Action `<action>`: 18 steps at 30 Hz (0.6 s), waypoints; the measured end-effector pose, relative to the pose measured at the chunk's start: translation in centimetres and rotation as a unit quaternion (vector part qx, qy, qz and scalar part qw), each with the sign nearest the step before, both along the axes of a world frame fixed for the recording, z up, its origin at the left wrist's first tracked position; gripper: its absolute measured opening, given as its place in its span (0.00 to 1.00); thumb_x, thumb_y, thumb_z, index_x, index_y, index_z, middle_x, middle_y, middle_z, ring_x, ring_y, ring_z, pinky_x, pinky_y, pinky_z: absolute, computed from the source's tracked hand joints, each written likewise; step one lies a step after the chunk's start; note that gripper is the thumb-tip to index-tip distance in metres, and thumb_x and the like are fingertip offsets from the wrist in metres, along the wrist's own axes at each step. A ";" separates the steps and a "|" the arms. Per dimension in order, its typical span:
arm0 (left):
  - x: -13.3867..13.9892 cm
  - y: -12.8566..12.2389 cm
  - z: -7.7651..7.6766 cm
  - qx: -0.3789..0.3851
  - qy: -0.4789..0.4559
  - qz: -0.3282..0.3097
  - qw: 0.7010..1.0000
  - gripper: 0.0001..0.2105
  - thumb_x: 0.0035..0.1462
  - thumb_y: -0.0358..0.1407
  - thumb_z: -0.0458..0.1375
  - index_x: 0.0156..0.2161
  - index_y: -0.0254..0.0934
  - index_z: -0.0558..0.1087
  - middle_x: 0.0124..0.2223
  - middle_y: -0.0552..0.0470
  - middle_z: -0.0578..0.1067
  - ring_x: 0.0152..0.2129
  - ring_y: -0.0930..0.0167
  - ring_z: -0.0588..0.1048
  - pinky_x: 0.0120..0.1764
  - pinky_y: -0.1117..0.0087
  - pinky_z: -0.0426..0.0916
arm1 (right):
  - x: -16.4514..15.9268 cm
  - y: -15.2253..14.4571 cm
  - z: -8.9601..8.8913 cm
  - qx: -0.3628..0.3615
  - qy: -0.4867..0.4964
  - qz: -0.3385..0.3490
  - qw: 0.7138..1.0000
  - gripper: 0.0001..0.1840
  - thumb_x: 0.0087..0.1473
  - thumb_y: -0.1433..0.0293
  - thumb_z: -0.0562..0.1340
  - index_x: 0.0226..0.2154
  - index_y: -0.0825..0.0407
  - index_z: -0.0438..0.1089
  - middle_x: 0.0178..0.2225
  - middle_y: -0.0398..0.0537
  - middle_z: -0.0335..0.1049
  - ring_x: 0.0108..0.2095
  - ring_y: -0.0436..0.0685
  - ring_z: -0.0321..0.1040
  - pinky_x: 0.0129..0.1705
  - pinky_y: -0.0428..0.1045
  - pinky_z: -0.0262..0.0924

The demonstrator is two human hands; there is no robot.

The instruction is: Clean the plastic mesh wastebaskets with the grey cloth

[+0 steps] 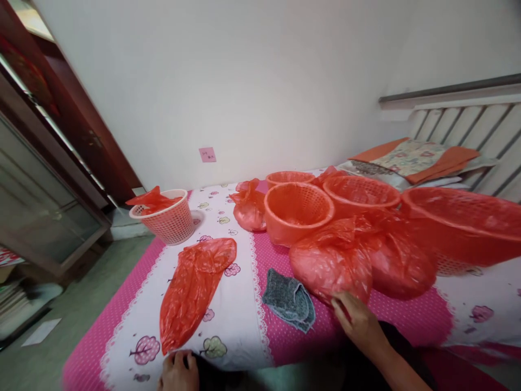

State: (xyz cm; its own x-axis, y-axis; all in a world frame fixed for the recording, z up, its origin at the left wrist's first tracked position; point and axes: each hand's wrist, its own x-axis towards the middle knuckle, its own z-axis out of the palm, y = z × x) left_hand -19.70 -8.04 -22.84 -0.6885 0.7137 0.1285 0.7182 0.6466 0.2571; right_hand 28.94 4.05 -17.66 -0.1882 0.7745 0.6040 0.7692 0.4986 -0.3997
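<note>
A flattened red plastic bag [193, 290] lies lengthwise on the bed cover at the left. My left hand [178, 372] is at its near end, fingers curled and closed at the bag's edge. On the right, the fingertips of my right hand [360, 323] touch the lower edge of a filled, bulging red plastic bag [329, 263]; thumb and fingers are slightly apart. Between the hands lies a folded grey-green cloth [288, 298]. Another bulging red bag [402, 266] sits against the first, its contents hidden by the plastic.
Baskets covered in red plastic, including one in the middle [299, 231] and a large one [468, 239] at right, stand behind the bags. A pale perforated basket [171, 222] with red plastic inside stands far left. A smaller red bag [249, 212] rests near the wall [260, 92].
</note>
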 end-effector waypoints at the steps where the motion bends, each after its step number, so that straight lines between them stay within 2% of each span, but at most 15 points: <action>1: 0.4 -0.1 0.2 -0.001 0.004 -0.006 1.000 0.16 0.64 0.40 0.46 0.43 0.39 0.76 0.53 0.41 0.74 0.48 0.58 0.76 0.50 0.57 0.67 | -0.4 -1.0 -0.8 -0.059 0.004 0.022 0.998 0.13 0.66 0.65 0.53 0.46 0.49 0.72 0.41 0.52 0.78 0.43 0.60 0.76 0.48 0.54 0.69; 4: 1.4 -0.1 0.6 0.000 0.017 -0.004 1.000 0.16 0.65 0.39 0.46 0.44 0.38 0.76 0.53 0.41 0.73 0.50 0.59 0.74 0.52 0.57 0.65 | -2.3 -3.9 -4.1 -0.236 -0.029 0.071 0.969 0.13 0.64 0.67 0.52 0.39 0.48 0.72 0.36 0.49 0.78 0.36 0.59 0.76 0.40 0.52 0.69; 6: 2.0 0.0 0.7 -0.005 0.027 -0.008 1.000 0.16 0.65 0.38 0.46 0.44 0.38 0.76 0.54 0.41 0.73 0.51 0.59 0.74 0.52 0.57 0.64 | -3.7 -5.4 -6.6 -0.325 -0.071 0.093 0.938 0.09 0.57 0.69 0.54 0.32 0.48 0.70 0.32 0.48 0.77 0.33 0.59 0.76 0.37 0.52 0.68; 8: 2.6 0.1 0.8 -0.017 0.041 -0.018 0.999 0.16 0.65 0.38 0.46 0.44 0.38 0.76 0.54 0.41 0.72 0.51 0.59 0.73 0.53 0.57 0.63 | -5.0 -6.6 -8.9 -0.373 -0.093 0.118 0.916 0.04 0.50 0.69 0.58 0.29 0.47 0.70 0.31 0.46 0.77 0.33 0.61 0.76 0.36 0.53 0.66; 10: 3.1 0.2 0.8 -0.031 0.054 -0.021 0.998 0.16 0.65 0.38 0.46 0.44 0.38 0.77 0.54 0.40 0.72 0.51 0.59 0.73 0.53 0.55 0.62 | -6.0 -7.1 -10.3 -0.388 -0.091 0.141 0.906 0.04 0.46 0.68 0.60 0.29 0.44 0.70 0.31 0.44 0.77 0.33 0.63 0.76 0.35 0.54 0.66; 13: 3.7 0.2 1.0 -0.047 0.063 -0.019 0.997 0.17 0.65 0.36 0.46 0.46 0.37 0.77 0.57 0.38 0.71 0.52 0.58 0.73 0.55 0.53 0.60 | -7.1 -6.8 -10.4 -0.385 -0.086 0.162 0.904 0.05 0.48 0.68 0.59 0.30 0.44 0.70 0.33 0.45 0.77 0.35 0.63 0.76 0.37 0.55 0.65; 18: 4.6 0.2 1.6 -0.062 0.062 -0.021 0.996 0.18 0.65 0.35 0.46 0.47 0.36 0.77 0.59 0.36 0.71 0.53 0.57 0.72 0.57 0.52 0.57 | -7.4 -5.4 -7.8 -0.355 -0.066 0.165 0.918 0.08 0.54 0.69 0.54 0.33 0.48 0.69 0.34 0.48 0.78 0.36 0.59 0.76 0.39 0.51 0.65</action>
